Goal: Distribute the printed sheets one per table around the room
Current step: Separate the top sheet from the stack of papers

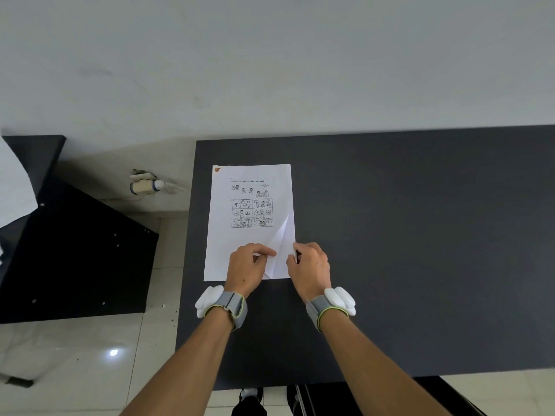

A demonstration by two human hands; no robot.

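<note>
A stack of white printed sheets (249,205) with cartoon panels lies on the left part of a dark grey table (405,235). Its near right corner is lifted and creased. My left hand (247,267) presses on the paper's near edge, its fingers pinched at the raised corner. My right hand (309,267) pinches that same corner from the right side. Both wrists carry grey straps with white pads.
The table stands against a pale wall (270,70). Another dark table (75,250) stands to the left across a tiled floor gap, with a white sheet (15,187) at its far left. A pipe fitting (147,186) sits low on the wall. My shoes (250,396) show below the table's near edge.
</note>
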